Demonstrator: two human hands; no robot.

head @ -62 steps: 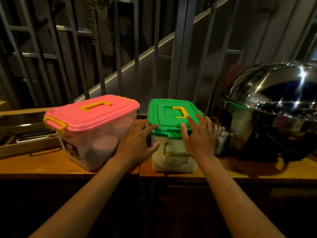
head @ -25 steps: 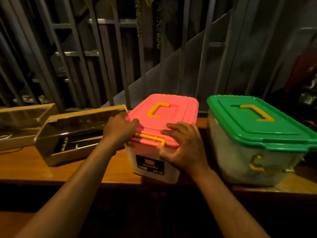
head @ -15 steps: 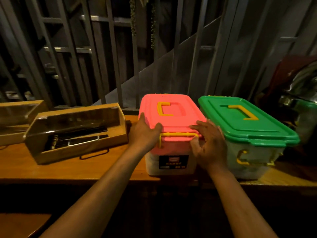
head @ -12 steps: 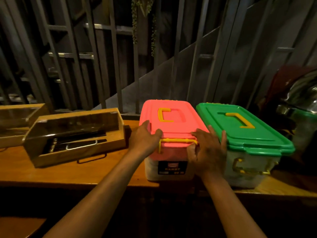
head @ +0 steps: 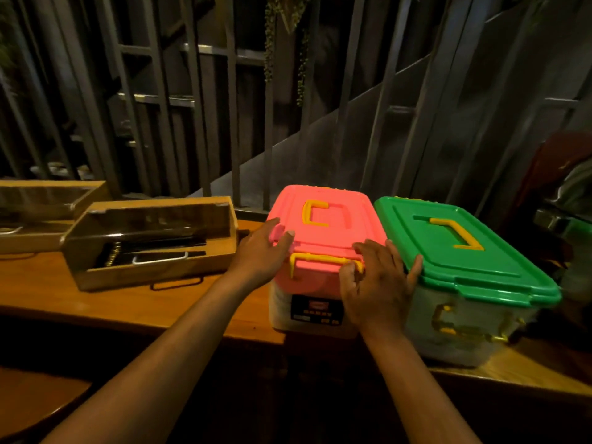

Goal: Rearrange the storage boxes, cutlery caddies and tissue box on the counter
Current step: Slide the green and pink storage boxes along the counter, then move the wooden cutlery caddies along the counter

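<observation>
Flanking pink-lidded box [head: 320, 232] — left hand [head: 262, 254], right hand [head: 378, 283], cutlery in caddy [head: 150, 241].

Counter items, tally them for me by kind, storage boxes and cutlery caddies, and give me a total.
Storage boxes: 2, the pink-lidded box and the green-lidded box
Wooden cutlery caddies: 2, the nearer caddy and the farther caddy, cut off at the left edge
Tissue box: 0 in view
Total: 4

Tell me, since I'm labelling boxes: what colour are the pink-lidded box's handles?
Yellow: the lid handle and front latch, clearest in the head view.
</observation>
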